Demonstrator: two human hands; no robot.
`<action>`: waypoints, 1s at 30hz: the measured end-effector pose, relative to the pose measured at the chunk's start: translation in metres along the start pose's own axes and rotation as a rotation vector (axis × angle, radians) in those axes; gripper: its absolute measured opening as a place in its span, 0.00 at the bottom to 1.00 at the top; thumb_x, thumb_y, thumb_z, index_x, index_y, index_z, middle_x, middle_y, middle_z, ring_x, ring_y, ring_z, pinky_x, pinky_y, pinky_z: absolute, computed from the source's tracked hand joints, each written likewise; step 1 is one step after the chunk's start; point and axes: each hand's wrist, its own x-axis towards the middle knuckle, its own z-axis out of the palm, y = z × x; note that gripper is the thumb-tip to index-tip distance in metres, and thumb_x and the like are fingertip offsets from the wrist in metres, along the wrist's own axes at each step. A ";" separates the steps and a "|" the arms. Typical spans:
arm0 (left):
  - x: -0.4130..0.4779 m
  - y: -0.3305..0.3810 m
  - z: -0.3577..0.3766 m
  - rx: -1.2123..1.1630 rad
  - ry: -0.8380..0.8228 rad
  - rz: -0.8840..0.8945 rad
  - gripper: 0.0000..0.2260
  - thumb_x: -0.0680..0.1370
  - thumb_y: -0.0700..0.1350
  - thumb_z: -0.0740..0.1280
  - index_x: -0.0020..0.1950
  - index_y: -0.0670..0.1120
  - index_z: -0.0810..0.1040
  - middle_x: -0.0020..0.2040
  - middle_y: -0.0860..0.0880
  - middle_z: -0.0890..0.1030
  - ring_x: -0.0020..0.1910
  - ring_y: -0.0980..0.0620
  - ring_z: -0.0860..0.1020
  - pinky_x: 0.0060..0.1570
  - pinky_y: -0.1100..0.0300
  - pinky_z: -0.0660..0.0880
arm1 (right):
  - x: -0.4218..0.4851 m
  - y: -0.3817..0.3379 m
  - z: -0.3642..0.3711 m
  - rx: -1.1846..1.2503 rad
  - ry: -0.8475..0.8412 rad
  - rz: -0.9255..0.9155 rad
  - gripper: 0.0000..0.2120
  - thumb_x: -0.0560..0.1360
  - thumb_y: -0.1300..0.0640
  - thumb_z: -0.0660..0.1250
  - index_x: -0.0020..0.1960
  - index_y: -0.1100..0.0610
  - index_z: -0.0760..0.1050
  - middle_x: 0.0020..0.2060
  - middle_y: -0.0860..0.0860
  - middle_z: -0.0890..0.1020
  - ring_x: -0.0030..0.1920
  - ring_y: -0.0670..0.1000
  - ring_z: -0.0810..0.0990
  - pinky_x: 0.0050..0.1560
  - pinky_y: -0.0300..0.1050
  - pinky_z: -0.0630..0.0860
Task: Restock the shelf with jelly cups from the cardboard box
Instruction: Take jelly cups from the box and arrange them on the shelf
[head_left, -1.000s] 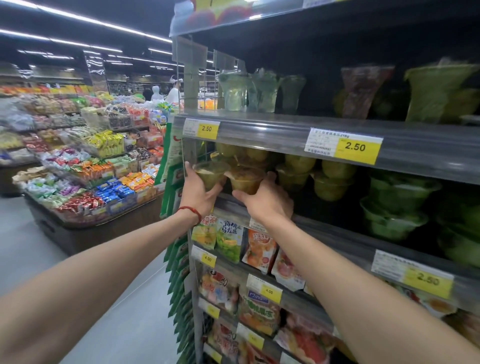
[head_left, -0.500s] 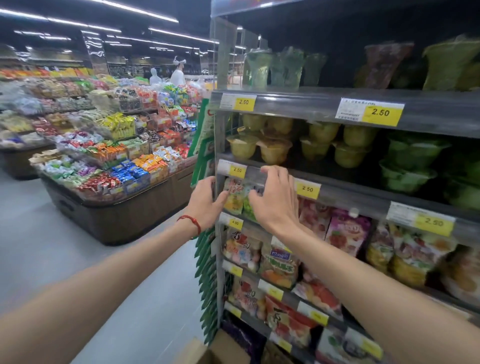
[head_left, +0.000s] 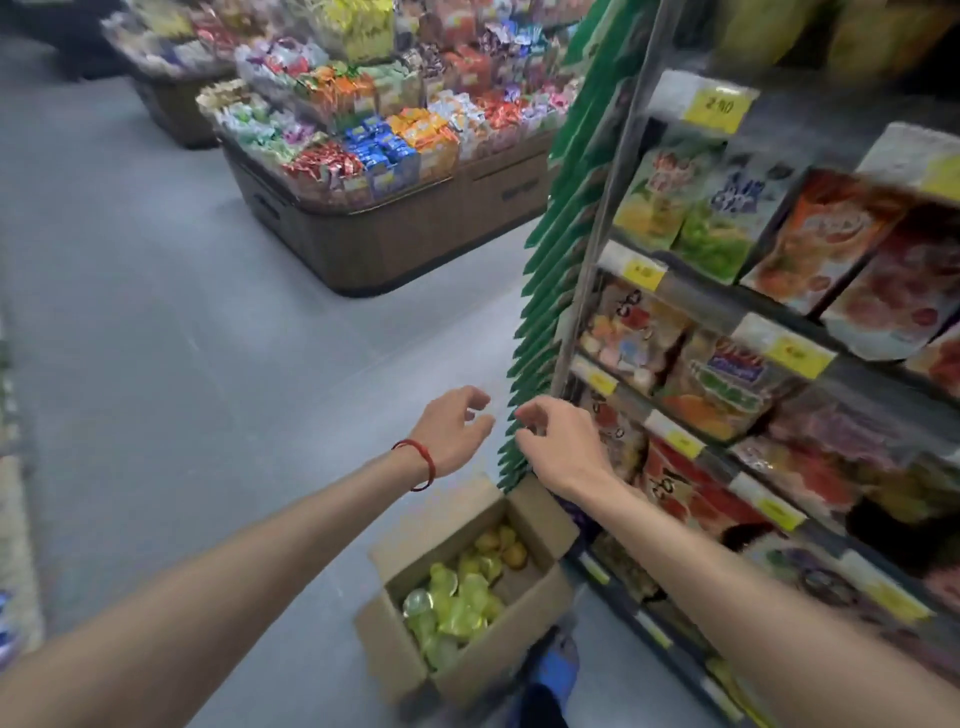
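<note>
While I am standing beside the shelf (head_left: 698, 297), I am holding my left hand (head_left: 451, 434) and right hand (head_left: 563, 444) empty, fingers (head_left: 477, 399) loosely curled; the jelly cups (head_left: 457, 597) are lying in the open cardboard box (head_left: 496, 670) on the floor (head_left: 156, 312) below.

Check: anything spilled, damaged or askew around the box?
Nothing stands out. The box sits open on the floor by the shelf, cups jumbled inside, none spilled around it. Left hand and right hand are empty.
</note>
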 end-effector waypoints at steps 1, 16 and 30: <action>0.003 -0.015 0.005 -0.013 -0.012 -0.036 0.15 0.80 0.46 0.63 0.67 0.44 0.74 0.65 0.48 0.77 0.60 0.49 0.77 0.59 0.59 0.72 | 0.007 0.007 0.011 -0.005 -0.038 0.010 0.14 0.78 0.53 0.65 0.62 0.50 0.79 0.59 0.46 0.82 0.59 0.49 0.79 0.62 0.50 0.77; 0.067 -0.199 0.145 -0.324 -0.019 -0.632 0.10 0.80 0.42 0.64 0.58 0.45 0.80 0.56 0.46 0.82 0.56 0.48 0.79 0.59 0.58 0.74 | 0.135 0.150 0.183 0.022 -0.499 0.351 0.08 0.78 0.59 0.69 0.55 0.54 0.84 0.51 0.51 0.85 0.51 0.49 0.80 0.51 0.38 0.72; 0.143 -0.446 0.410 -0.220 -0.270 -0.677 0.13 0.77 0.44 0.67 0.61 0.45 0.77 0.59 0.48 0.79 0.58 0.48 0.77 0.54 0.61 0.72 | 0.177 0.406 0.440 0.010 -0.452 0.728 0.21 0.79 0.57 0.68 0.71 0.57 0.72 0.63 0.52 0.78 0.63 0.54 0.77 0.59 0.45 0.72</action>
